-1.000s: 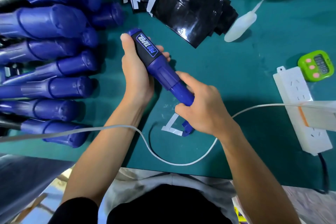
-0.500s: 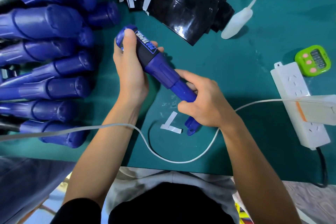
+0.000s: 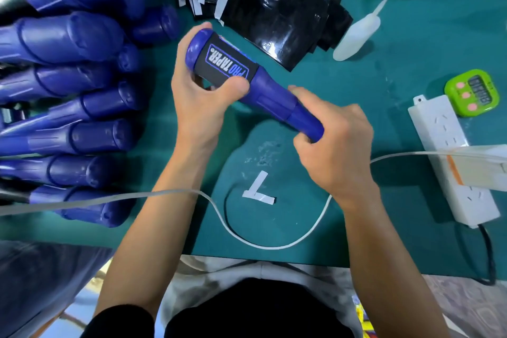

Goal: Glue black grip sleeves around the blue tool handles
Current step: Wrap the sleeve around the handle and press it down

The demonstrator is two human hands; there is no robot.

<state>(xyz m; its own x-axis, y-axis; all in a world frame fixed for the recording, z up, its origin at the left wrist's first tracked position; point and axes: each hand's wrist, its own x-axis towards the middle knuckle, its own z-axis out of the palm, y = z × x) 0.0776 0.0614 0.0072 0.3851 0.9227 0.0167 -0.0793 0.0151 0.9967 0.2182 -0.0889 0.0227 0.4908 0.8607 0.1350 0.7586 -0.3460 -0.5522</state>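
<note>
Centrally, above the green tabletop [image 3: 384,123], the left hand [image 3: 197,101] grasps the black grip sleeve [image 3: 225,64] wrapped on the blue tool handle [image 3: 274,99]; the right hand [image 3: 332,145] grips the handle's narrow end.

Assembly workshop bench, stacked blue handles [image 3: 68,38], green mat [image 3: 397,68], timer [image 3: 471,93]

"PRO TAPER." reads in white on the black grip sleeve [image 3: 225,64].
</note>
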